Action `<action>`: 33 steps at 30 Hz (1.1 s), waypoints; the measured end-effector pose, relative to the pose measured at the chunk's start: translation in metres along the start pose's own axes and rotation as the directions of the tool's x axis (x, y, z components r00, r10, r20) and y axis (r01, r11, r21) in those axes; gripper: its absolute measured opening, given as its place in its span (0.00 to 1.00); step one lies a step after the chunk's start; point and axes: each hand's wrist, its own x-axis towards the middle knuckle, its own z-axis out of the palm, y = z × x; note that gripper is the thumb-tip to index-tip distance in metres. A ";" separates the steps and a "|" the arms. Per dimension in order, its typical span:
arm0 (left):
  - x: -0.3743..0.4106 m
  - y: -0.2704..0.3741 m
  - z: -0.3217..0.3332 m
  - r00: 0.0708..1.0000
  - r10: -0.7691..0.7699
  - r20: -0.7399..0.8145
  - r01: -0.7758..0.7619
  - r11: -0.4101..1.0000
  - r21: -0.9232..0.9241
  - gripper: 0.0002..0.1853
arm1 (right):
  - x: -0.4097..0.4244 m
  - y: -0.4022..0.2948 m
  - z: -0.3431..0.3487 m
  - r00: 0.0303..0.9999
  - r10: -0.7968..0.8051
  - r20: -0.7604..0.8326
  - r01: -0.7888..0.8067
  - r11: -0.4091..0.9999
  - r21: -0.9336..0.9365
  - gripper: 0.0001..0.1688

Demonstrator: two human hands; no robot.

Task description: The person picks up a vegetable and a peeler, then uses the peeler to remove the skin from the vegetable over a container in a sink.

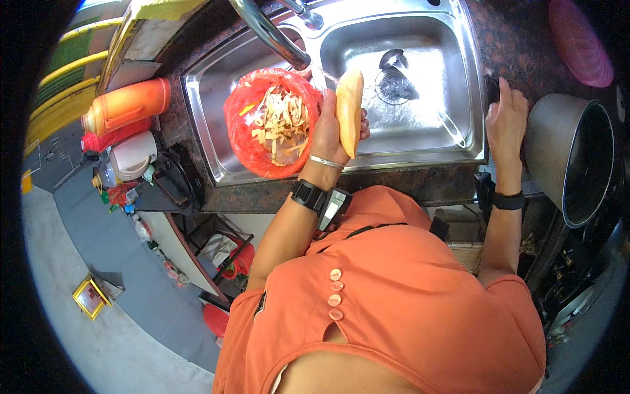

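My left hand (330, 130) holds a long, peeled, yellow-orange root vegetable (350, 113) upright in the picture, over the divider of a steel double sink. Just left of it, a container lined with a red plastic bag (236, 133) stands over the left basin and holds pale peelings (283, 118). My right hand (509, 115) is on the dark stone counter beside the sink's right edge, its fingers partly curled; a small dark thing shows by the fingertips, and whether I grip it is unclear. In the right basin (428, 39) a ladle-like metal utensil (418, 88) lies across the drain.
A curved chrome faucet (275, 37) reaches over the divider. Right of my right hand is a large metal pot (556, 147) on its side. At the left stand an orange thermos (130, 106), a white jug (133, 155) and a black lid (179, 180). A pink oval thing (581, 44) lies upper right.
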 end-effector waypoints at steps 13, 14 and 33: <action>0.003 -0.005 0.007 0.986 0.147 -0.085 -0.130 0.976 0.173 0.31 | -0.003 -0.141 0.003 0.653 -0.279 0.704 -0.652 0.266 0.710 0.13; 0.003 -0.005 0.001 0.987 0.142 -0.070 -0.128 0.978 0.167 0.30 | -0.002 -0.146 0.000 0.655 -0.267 0.706 -0.642 0.295 0.708 0.15; -0.029 0.019 0.005 0.959 0.210 -0.191 -0.160 0.955 0.248 0.26 | 0.165 -0.197 -0.009 0.691 -0.689 -0.216 0.709 0.705 0.021 0.10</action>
